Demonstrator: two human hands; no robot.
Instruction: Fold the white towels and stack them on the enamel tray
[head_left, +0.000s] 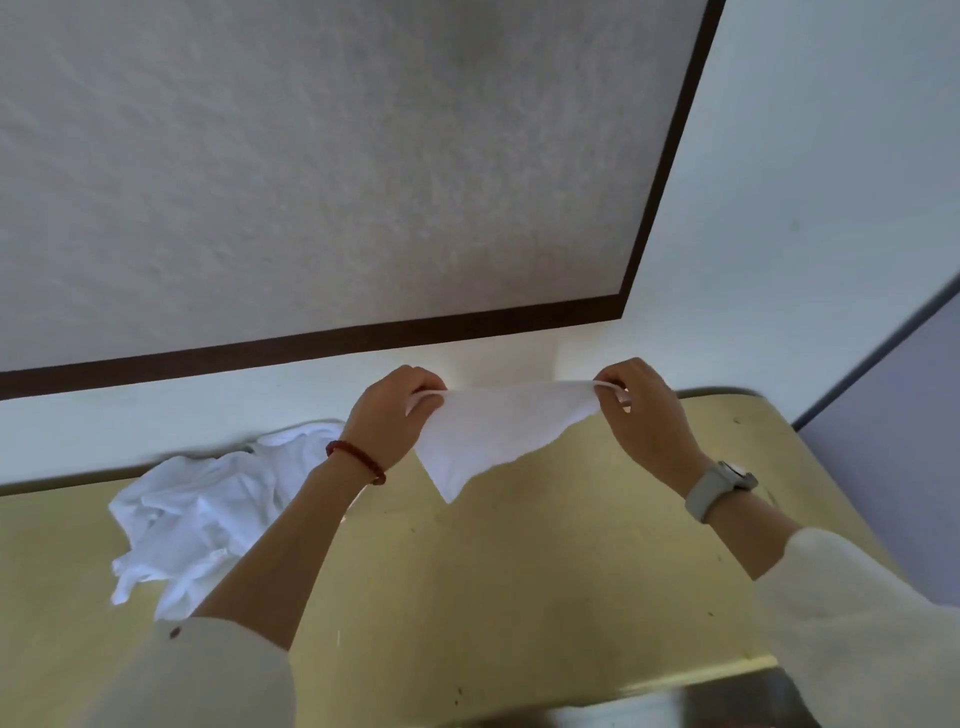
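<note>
I hold one white towel (498, 431) in the air above the yellowish table (519, 571). My left hand (395, 415) pinches its left corner and my right hand (641, 410) pinches its right corner, so the cloth hangs stretched between them with a point drooping down. A crumpled pile of white towels (208, 514) lies on the table to the left, partly behind my left forearm. An enamel tray is not clearly in view; a grey metallic edge (701, 701) shows at the bottom.
A white wall (805, 208) with a large dark-framed textured panel (311, 182) rises right behind the table. A grey-lilac partition (904, 415) stands at the right. The table's rounded far right corner (748, 400) lies near my right hand.
</note>
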